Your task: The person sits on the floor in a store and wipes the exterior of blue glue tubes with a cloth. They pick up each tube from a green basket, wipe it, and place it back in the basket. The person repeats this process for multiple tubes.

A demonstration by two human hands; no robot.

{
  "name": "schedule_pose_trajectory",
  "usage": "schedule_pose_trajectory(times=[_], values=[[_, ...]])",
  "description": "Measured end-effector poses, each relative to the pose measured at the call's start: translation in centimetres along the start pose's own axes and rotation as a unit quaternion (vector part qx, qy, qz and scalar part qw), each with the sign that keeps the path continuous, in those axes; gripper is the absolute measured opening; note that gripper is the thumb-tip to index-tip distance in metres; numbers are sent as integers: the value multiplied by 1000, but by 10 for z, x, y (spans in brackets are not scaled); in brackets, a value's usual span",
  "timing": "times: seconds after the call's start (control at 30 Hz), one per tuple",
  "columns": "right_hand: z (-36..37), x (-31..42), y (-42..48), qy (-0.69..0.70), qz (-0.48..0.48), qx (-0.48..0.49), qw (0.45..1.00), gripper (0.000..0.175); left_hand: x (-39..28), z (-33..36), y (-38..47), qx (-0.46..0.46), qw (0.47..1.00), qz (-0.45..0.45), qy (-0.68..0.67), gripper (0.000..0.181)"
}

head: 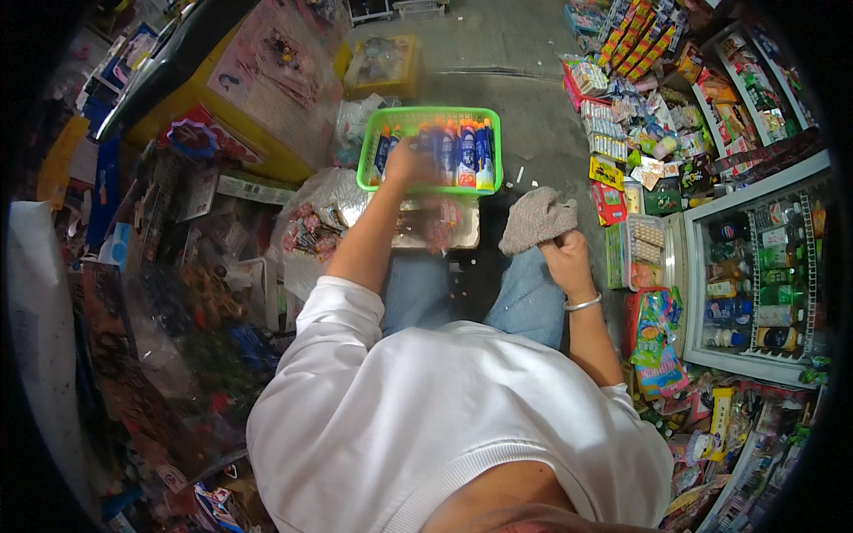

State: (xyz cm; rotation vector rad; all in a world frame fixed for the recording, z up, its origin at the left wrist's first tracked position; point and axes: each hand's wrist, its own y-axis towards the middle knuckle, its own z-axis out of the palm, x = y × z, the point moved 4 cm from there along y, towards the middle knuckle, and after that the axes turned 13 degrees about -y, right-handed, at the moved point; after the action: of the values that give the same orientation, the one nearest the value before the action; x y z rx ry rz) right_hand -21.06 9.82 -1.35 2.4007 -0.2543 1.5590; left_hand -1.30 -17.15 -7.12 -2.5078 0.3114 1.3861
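A green plastic basket (496, 150) in front of me holds several blue bottles or tubes with orange caps (468, 153), standing side by side. My left hand (408, 162) is over the basket's left part, against the bottles; motion blur hides its fingers, so whether it grips one cannot be told. At the right, above my knee, my right hand (565, 256) pinches the lower edge of a greyish-pink knitted cloth or glove (541, 216). Below the basket lies a pale tray (470, 230) with blurred, wrapped small items.
A clear plastic bag of wrapped sweets (306, 230) lies left of the tray. Farther left stands a yellow-edged box (266, 80). Packaged snacks (643, 126) and a glass-door drinks fridge (690, 266) line the right side. Small white scraps (520, 174) lie on the floor.
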Motion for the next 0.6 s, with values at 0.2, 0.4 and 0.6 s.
schedule_pose_trajectory(times=[0.2,0.4,0.6], values=[[-12,-1,-1,116,28,-30,992,23,8,-3,2,-44,988,18,147,27],[-23,26,8,344,-42,37,937,30,17,-24,5,-178,950,106,233,18],[-22,70,0,59,-50,82,994,35,15,-23,13,-39,932,-27,359,25]])
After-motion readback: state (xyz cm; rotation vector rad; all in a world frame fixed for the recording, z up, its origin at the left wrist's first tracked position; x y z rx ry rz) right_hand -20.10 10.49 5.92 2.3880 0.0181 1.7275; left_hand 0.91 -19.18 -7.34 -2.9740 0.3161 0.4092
